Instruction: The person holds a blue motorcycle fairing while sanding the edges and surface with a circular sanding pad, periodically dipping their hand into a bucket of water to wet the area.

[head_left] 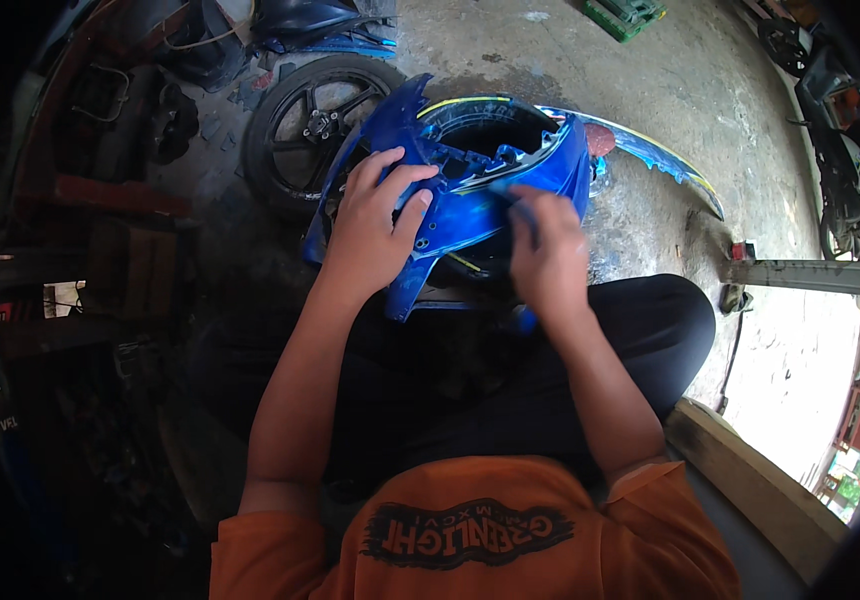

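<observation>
Here's the blue panel, right in front of the folded legs, caught between both hands. The left hand lies on its left side, fingers spread, bracing it; over on the right, the right hand bends in close to the upper edge, fingers curled but blurred, so I can't tell whether they pinch anything. It looks like moulded plastic: light, stiff, probably slick on its glossy face. Those jagged tabs look fragile, so the broad, smooth sides seem the safer hold. Now the count: two hands, one panel between them, one spoked wheel behind at the left, one long blue strip at the right, one green crate-like thing up top.
</observation>
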### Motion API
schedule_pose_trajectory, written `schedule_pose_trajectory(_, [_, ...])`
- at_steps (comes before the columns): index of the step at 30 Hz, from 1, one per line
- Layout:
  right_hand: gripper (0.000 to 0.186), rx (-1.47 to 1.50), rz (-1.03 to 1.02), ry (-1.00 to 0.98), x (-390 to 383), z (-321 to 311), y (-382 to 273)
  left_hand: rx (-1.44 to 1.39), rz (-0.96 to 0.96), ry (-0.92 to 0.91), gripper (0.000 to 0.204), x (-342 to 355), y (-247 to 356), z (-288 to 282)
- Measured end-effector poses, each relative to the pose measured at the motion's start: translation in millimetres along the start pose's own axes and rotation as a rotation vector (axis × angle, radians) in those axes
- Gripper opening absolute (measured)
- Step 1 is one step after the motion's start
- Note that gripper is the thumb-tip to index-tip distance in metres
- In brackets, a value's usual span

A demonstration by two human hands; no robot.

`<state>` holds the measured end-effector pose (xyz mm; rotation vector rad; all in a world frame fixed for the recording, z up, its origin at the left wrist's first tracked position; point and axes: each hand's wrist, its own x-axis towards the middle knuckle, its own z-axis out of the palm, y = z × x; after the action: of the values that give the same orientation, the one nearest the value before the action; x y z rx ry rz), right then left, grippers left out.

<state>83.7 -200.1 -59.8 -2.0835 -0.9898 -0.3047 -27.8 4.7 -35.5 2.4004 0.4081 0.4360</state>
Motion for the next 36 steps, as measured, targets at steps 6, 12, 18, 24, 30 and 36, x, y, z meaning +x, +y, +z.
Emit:
schedule_pose_trajectory(6, [0.03,0.087,-0.153,-0.214,16,-19,-18,-0.014,-0.008,-0.018,0.031,3,-6,3])
schedule_pose_trajectory(12, [0.018,0.082,-0.114,-0.266,24,-16,-24,-0.012,-0.081,0.122,0.051,-8,-12,10])
schedule_pose_trajectory(18, [0.022,-0.033,0.264,-0.209,39,-13,10,-0.555,-0.561,0.147,0.077,-7,11,8])
schedule_pose_trajectory(24, [0.022,0.189,-0.193,-0.213,28,-6,-32,-0.76,-0.592,0.125,0.069,-8,11,22])
schedule_pose_trajectory(30, [0.019,-0.017,-0.014,-0.122,38,-1,11,-0.811,-0.564,0.133,0.065,-7,13,20])
schedule_pose_trajectory(36, [0.021,0.049,-0.026,-0.255,32,-2,-12,-0.844,-0.565,0.117,0.061,-7,9,20])
